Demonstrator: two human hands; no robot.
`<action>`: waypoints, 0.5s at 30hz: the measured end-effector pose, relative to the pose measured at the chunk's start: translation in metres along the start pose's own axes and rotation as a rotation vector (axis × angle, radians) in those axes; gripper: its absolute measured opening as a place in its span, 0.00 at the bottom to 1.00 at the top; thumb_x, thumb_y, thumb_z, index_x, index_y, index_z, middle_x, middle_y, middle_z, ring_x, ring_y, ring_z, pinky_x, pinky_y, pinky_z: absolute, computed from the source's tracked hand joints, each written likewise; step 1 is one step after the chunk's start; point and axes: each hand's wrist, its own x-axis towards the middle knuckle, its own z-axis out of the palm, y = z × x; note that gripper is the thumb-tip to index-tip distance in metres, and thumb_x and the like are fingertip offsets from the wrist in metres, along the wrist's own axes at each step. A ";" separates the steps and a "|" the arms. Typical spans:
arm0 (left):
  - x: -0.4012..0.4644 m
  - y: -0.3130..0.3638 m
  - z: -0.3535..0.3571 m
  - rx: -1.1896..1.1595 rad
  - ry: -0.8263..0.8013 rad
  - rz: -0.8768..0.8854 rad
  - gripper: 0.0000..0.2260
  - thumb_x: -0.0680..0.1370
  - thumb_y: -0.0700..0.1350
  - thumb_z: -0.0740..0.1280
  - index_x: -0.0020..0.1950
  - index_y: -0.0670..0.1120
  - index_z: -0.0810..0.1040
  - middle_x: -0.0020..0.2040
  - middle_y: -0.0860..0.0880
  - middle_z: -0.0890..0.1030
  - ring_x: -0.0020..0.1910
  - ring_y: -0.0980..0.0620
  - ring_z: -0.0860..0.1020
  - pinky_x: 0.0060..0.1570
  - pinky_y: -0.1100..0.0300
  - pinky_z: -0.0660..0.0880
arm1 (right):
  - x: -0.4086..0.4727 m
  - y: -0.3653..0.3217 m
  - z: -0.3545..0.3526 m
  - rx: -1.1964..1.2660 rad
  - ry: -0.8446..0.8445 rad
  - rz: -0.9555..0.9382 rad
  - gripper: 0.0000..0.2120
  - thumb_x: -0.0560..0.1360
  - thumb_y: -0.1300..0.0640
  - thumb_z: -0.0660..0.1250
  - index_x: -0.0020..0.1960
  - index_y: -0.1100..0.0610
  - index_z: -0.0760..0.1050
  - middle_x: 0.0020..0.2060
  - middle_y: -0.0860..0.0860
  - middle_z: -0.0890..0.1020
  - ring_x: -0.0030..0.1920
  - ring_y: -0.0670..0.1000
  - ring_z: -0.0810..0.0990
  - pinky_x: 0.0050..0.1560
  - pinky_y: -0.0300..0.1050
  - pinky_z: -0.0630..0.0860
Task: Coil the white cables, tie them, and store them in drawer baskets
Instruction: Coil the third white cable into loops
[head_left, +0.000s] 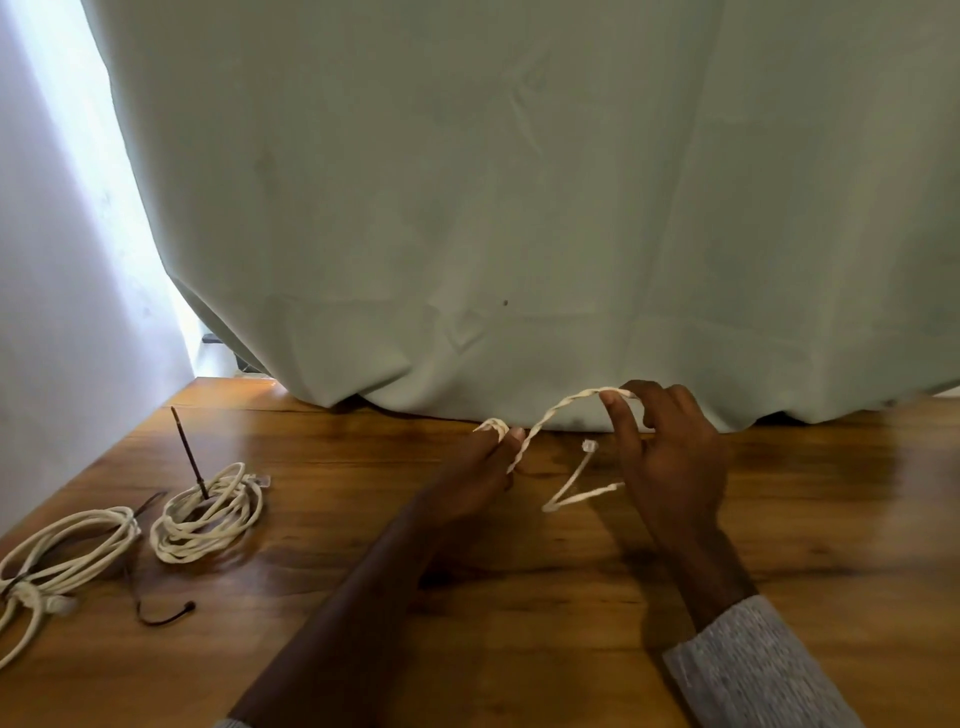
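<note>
The white cable (550, 418) spans between both hands above the table (519, 597), its long axis rising from lower left to upper right. We see the left hand (483, 467) pinch the lower end and the right hand (670, 452) pinch the upper arc. The plug end (588, 447) hangs near the right hand. Motion blur hides the finger detail.

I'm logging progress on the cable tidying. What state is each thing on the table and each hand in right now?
twisted white cable: uncoiled, stretched between both hands
left hand: pinches one cable end
right hand: grips the other part
round coil: coiled, a dark tie stands up from it
long coil: looped, knotted at one end
loose dark tie: unused
</note>
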 end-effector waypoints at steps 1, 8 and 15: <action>-0.003 0.004 0.000 -0.043 -0.042 -0.025 0.18 0.86 0.50 0.55 0.46 0.38 0.73 0.33 0.50 0.72 0.28 0.59 0.69 0.29 0.66 0.66 | 0.000 0.003 0.002 -0.028 -0.029 0.020 0.15 0.80 0.46 0.66 0.56 0.55 0.83 0.46 0.54 0.82 0.41 0.52 0.80 0.36 0.40 0.71; -0.009 0.008 0.002 0.141 -0.148 -0.088 0.18 0.84 0.51 0.59 0.39 0.43 0.75 0.32 0.50 0.73 0.27 0.62 0.70 0.31 0.68 0.67 | 0.002 0.006 0.015 -0.087 -0.099 0.054 0.20 0.80 0.40 0.61 0.63 0.50 0.81 0.57 0.54 0.78 0.57 0.56 0.76 0.55 0.58 0.73; 0.000 0.001 0.006 -0.204 -0.021 -0.156 0.18 0.84 0.45 0.60 0.34 0.45 0.70 0.25 0.53 0.70 0.24 0.57 0.68 0.25 0.66 0.66 | -0.010 -0.030 0.005 0.714 -0.043 -0.006 0.18 0.81 0.52 0.57 0.64 0.59 0.76 0.53 0.52 0.78 0.54 0.54 0.77 0.51 0.50 0.76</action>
